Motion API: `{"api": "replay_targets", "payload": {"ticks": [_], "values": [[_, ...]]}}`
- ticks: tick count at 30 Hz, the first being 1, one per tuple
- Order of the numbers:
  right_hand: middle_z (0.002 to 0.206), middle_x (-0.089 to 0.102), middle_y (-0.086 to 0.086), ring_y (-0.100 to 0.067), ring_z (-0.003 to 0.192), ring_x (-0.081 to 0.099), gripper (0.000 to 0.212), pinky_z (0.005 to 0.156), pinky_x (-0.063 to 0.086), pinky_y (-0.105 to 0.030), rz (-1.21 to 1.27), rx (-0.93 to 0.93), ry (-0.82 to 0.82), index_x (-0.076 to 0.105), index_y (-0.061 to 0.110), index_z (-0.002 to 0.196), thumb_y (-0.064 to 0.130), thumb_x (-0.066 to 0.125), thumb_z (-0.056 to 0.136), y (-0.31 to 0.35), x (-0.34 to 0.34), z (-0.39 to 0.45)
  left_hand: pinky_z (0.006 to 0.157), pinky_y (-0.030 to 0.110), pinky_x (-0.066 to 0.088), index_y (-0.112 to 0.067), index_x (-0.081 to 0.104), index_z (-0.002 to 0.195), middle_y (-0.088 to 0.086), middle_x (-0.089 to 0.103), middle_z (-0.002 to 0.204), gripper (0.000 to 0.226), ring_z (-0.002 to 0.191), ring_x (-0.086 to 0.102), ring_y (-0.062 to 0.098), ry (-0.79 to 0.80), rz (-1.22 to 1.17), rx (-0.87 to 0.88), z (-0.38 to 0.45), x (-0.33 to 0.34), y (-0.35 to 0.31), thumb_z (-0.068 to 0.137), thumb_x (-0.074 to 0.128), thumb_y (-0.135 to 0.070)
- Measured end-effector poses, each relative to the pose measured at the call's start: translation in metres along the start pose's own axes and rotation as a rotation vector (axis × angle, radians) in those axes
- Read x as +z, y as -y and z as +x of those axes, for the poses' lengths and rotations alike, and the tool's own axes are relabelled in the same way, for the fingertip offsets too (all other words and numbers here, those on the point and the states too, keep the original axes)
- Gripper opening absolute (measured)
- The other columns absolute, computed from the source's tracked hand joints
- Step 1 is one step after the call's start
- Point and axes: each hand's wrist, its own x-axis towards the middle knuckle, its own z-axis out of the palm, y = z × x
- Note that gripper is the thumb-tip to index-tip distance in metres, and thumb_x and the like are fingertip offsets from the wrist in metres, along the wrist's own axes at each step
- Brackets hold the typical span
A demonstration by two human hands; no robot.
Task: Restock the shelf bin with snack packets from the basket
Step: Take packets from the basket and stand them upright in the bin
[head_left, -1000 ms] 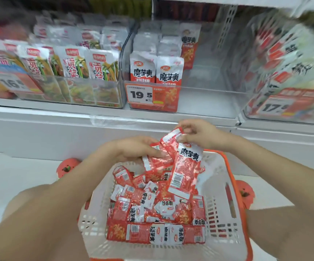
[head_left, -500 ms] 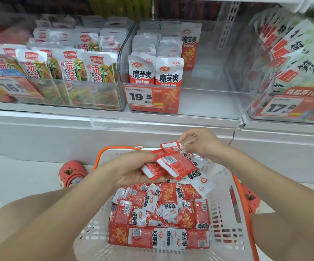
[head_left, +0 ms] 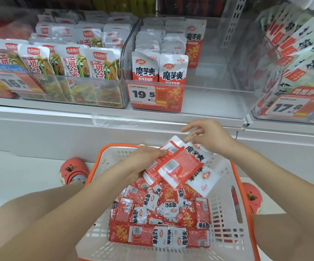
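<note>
Currently the left hand (head_left: 143, 163) grips the packets (head_left: 178, 166), pointing up-right toward the shelf bin (head_left: 208, 98); right hand (head_left: 208, 136) fingers spread, touching them.

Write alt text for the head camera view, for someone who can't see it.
Left hand grips a fan of red snack packets above a white basket of more; right hand touches them. Behind, a half-empty shelf bin.

Snack packets (head_left: 178, 167): glossy, crinkled foil-like plastic.
Basket (head_left: 225, 221): matt white perforated plastic, orange rim.
Shelf bin (head_left: 218, 95): clear, smooth plastic.
</note>
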Motion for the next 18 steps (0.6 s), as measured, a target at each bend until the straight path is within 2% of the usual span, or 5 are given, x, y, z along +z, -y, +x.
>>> {"api": "replay_targets", "payload": {"ticks": [3,7,10,12,18], "values": [[0.081,0.071,0.002,-0.005,0.068,0.060,0.033,0.067,0.049,-0.020,-0.124,0.038,-0.094,0.075,0.020,0.094,-0.005,0.055,0.088,-0.010,-0.024,0.005,0.088,0.047,0.054,-0.010,0.063,0.100,0.017,0.073,0.089,0.017,0.081,0.070,0.029,-0.103,-0.080,0.072,0.002,-0.016,-0.004,0.096,0.053,-0.023],[0.076,0.061,-0.007,-0.016,0.059,0.043,0.028,0.046,0.030,-0.019,-0.076,0.112,0.116,0.074,0.023,0.101,0.007,0.051,0.097,-0.011,-0.035,-0.004,0.070,0.035,0.054,-0.014,0.064,0.096,0.004,0.073,0.074,0.014,0.069,0.068,0.019,-0.214,-0.183,0.141,0.003,-0.026,-0.008,0.097,0.052,-0.023],[0.102,0.069,-0.002,-0.019,0.093,0.061,0.022,0.079,0.049,-0.026,0.001,0.122,0.281,0.071,0.023,0.109,0.023,0.052,0.098,-0.007,-0.026,-0.005,0.072,0.036,0.054,-0.017,0.064,0.100,0.001,0.073,0.081,0.014,0.071,0.067,0.016,-0.195,-0.211,0.194,0.001,-0.024,-0.010,0.098,0.050,-0.020],[0.114,0.069,0.003,-0.023,0.109,0.062,0.023,0.101,0.046,-0.042,0.014,0.169,0.354,0.073,0.026,0.102,0.040,0.057,0.092,-0.004,-0.018,-0.004,0.078,0.039,0.054,-0.020,0.064,0.104,0.001,0.073,0.088,0.017,0.076,0.067,0.017,-0.180,-0.242,0.233,-0.002,-0.021,-0.011,0.099,0.047,-0.018],[0.107,0.065,-0.001,-0.013,0.090,0.056,0.029,0.070,0.042,-0.026,-0.087,0.221,0.401,0.073,0.014,0.096,0.039,0.073,0.081,0.004,-0.003,-0.007,0.077,0.038,0.053,-0.022,0.062,0.104,-0.001,0.072,0.085,0.020,0.077,0.066,0.015,-0.179,-0.292,0.272,-0.004,-0.021,-0.014,0.098,0.045,-0.012]]}}
